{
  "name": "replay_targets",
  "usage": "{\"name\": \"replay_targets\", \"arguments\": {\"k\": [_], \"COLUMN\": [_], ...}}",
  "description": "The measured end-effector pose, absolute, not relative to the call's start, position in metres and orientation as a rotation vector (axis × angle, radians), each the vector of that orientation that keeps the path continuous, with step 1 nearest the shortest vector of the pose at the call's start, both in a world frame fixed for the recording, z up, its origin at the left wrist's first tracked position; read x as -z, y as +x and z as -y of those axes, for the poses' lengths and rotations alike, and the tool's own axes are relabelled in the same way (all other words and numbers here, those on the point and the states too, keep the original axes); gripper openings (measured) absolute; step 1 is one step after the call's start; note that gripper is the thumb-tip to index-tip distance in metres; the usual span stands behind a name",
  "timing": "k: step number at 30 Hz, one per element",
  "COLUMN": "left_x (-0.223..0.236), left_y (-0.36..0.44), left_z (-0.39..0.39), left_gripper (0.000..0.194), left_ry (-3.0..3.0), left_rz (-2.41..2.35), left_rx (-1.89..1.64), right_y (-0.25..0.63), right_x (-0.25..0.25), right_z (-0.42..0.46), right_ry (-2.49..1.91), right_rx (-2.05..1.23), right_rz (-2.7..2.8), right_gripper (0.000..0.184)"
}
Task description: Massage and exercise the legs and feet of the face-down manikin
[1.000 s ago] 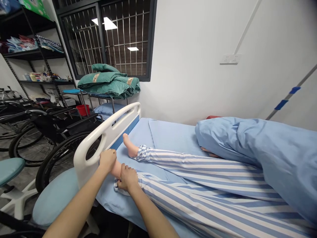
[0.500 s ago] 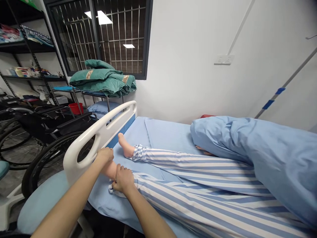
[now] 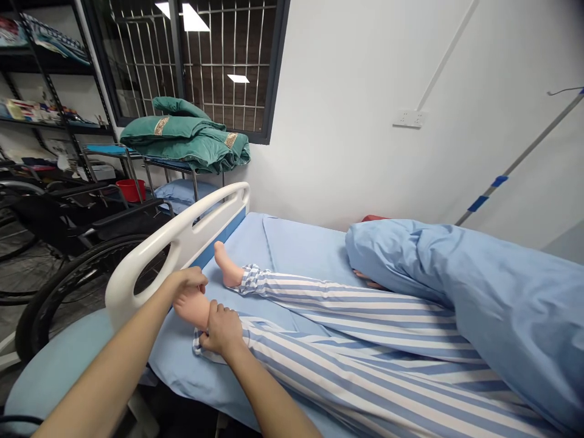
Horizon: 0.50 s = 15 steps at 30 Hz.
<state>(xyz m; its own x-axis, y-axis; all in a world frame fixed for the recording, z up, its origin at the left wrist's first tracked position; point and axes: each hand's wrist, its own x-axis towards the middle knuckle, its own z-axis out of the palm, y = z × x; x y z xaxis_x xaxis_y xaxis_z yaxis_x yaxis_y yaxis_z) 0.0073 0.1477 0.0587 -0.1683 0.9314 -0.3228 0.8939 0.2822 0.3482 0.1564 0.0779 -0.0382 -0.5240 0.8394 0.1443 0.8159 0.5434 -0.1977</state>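
Note:
Two legs in blue-and-white striped trousers [image 3: 347, 298] lie stretched out on the bed. My left hand [image 3: 190, 278] is curled over the toe end of the nearer bare foot [image 3: 192, 309], its fingers bent on the far side and partly hidden. Around the ankle of that same leg, just at the trouser cuff, my right hand [image 3: 222, 328] is closed, thumb on the near side. The farther bare foot [image 3: 228, 267] rests on the sheet with its toes up, touched by neither hand.
A white bed end board [image 3: 150, 249] stands just beyond the feet. Blue bedding [image 3: 433, 261] covers the upper legs. Left of the bed are a wheelchair [image 3: 91, 243] and a pale green seat [image 3: 59, 365]. Folded green quilts [image 3: 191, 140] lie on a stand below the window.
My left hand has shifted on the toe end of the nearer foot, and more of that foot shows below it. The right hand keeps its hold at the ankle. The view has shifted slightly.

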Motion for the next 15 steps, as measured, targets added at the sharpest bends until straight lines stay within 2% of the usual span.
{"name": "replay_targets", "arguments": {"k": [5,11,15], "left_x": [-0.062,-0.053,-0.048], "left_y": [0.006,0.006,0.004], "left_z": [-0.129,-0.112,-0.107], "left_gripper": [0.022,0.023,0.026], "left_ry": [1.262,1.441,1.475], "left_rz": [-1.710,-2.098,-2.191], "left_rx": [-0.393,-0.480,-0.523], "right_y": [0.156,0.156,0.156], "right_x": [0.037,0.035,0.035], "right_z": [-0.076,-0.074,-0.074], "right_ry": [-1.397,-1.410,-1.412], "right_rx": [-0.147,-0.143,-0.135], "right_rz": [2.571,2.586,2.580], "right_gripper": [0.057,0.060,0.057]}}
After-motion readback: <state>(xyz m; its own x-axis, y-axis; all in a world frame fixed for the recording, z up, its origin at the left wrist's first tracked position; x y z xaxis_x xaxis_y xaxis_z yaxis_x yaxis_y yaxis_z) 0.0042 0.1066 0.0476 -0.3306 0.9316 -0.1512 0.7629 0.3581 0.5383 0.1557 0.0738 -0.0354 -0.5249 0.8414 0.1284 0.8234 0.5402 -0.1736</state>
